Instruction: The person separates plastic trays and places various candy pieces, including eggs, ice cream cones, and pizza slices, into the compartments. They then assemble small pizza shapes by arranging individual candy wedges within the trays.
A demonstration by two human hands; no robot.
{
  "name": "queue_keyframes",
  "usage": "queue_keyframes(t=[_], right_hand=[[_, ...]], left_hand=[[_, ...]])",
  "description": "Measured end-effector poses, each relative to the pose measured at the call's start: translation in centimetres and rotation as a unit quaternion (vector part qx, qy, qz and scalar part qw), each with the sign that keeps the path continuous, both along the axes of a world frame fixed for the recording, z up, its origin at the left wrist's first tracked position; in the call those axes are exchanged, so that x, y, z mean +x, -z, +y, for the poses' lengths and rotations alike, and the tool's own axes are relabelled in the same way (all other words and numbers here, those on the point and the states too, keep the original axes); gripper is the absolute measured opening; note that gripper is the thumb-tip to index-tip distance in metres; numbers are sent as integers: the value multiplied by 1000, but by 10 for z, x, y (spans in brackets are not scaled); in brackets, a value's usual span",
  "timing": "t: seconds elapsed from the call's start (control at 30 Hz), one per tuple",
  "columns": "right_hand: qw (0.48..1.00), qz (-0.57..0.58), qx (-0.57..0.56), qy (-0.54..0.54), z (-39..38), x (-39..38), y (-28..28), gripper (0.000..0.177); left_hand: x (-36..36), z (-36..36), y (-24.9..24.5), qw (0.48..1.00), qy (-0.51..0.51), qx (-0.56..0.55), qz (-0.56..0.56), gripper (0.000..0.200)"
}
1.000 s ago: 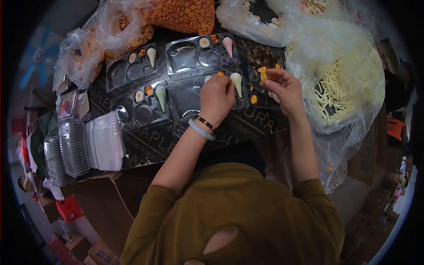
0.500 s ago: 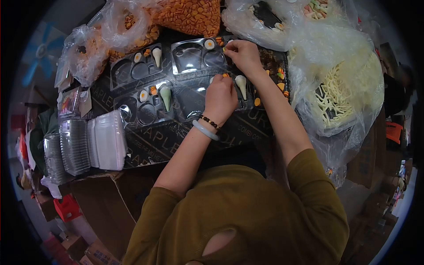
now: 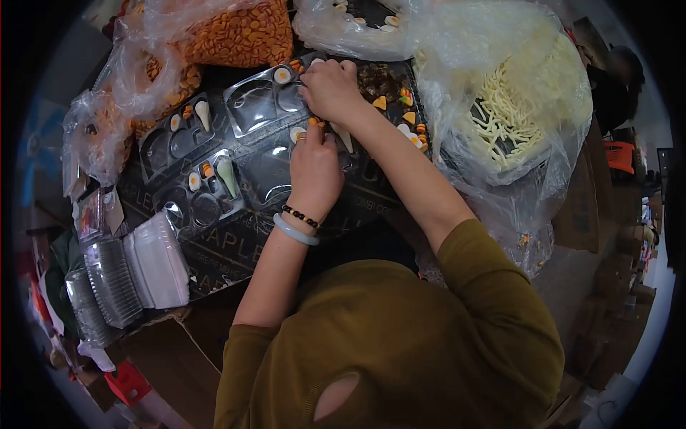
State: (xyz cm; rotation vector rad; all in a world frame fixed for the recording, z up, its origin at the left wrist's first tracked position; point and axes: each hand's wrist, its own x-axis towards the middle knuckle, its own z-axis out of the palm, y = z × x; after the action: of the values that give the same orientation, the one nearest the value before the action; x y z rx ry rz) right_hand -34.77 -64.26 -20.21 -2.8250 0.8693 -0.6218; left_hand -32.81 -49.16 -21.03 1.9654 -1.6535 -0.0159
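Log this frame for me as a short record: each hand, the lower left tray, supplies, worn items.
Left hand: at the lower middle tray, by an orange piece; grip unclear
Right hand: over the right end of the upper middle tray; grip hidden
Lower left tray: egg-like piece, striped piece, green cone
Beyond trays: bag of orange pieces
Right of trays: bag of pale strands
Left wrist: beaded bracelet, pale bangle

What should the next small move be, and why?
Probably lift the right hand clear of the upper right tray: it covers that tray's right end, so what lies beneath can't be checked, and it partly hides the cone beside the left hand.
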Motion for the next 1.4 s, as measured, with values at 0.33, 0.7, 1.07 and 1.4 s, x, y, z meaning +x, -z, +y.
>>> queue_keyframes(t=[0.33, 0.7, 1.07, 1.4], right_hand=[[971, -53, 195, 125, 24, -207, -7, 22], [979, -54, 175, 93, 31, -204, 3, 15], [989, -98, 110, 33, 37, -211, 11, 13], [755, -351, 554, 28, 45, -113, -19, 13]], left_hand=[[-10, 33, -13, 995, 65, -69, 33, 39], [-43, 18, -5, 981, 149, -112, 46, 25], [25, 12, -31, 993, 41, -75, 87, 28], [106, 80, -3, 988, -127, 68, -54, 78]])
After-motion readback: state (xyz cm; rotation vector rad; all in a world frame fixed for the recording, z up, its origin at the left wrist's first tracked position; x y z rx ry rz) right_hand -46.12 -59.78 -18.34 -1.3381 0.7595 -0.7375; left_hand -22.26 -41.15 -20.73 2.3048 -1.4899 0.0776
